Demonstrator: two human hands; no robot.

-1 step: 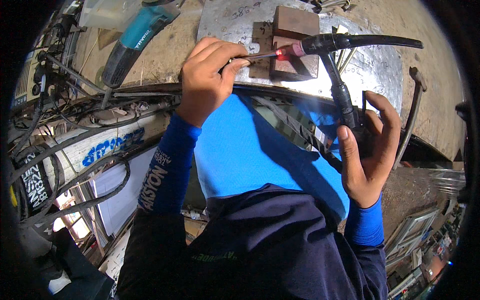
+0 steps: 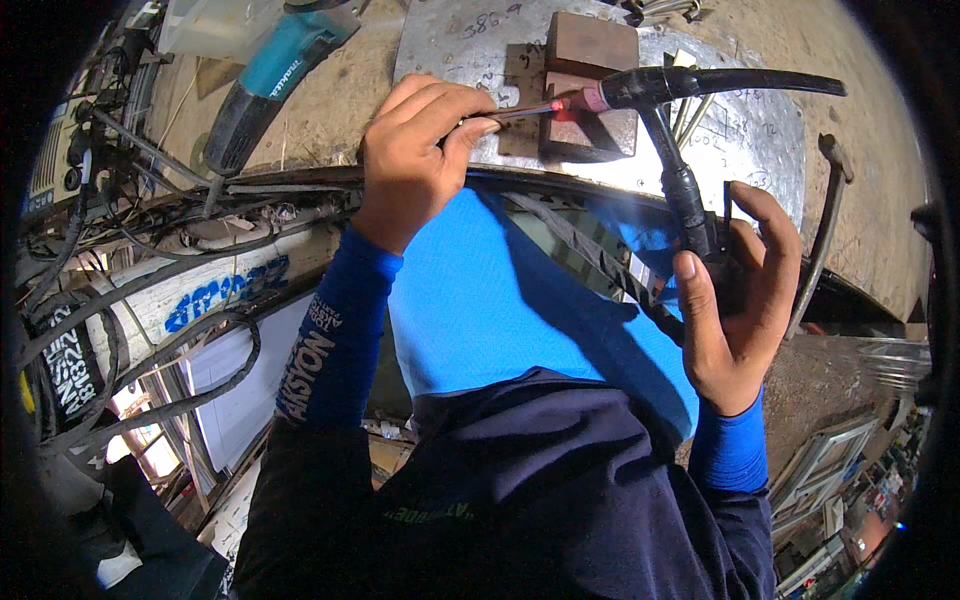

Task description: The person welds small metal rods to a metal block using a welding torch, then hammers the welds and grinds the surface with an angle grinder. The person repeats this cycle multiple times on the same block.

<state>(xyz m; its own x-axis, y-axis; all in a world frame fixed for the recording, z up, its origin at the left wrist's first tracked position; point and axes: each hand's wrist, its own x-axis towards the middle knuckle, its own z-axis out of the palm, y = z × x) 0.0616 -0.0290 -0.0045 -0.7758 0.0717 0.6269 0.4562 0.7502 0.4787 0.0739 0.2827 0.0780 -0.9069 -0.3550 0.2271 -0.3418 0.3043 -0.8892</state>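
Observation:
A thin metal rod [image 2: 525,110] is pinched between the thumb and fingers of my left hand [image 2: 420,140]. Its far end glows red right at the pink nozzle [image 2: 594,98] of a black TIG welding torch [image 2: 680,190]. My right hand [image 2: 740,310] grips the torch handle from below, the forefinger raised along a black lever. Behind the nozzle, two brown metal blocks [image 2: 592,45] sit one beyond the other, and the nearer one catches red light. Whether the rod touches the nearer block, I cannot tell.
A marked metal plate [image 2: 470,60] covers part of the wooden bench. A teal and black heat gun [image 2: 285,75] lies at the left, a bent metal bar [image 2: 822,235] at the right. Pale rods [image 2: 695,118] rest behind the torch. Black cables [image 2: 150,265] hang below the bench at left.
The red glow at the rod's end has shrunk and dimmed a little. Both hands, the rod and the torch hold nearly the same place.

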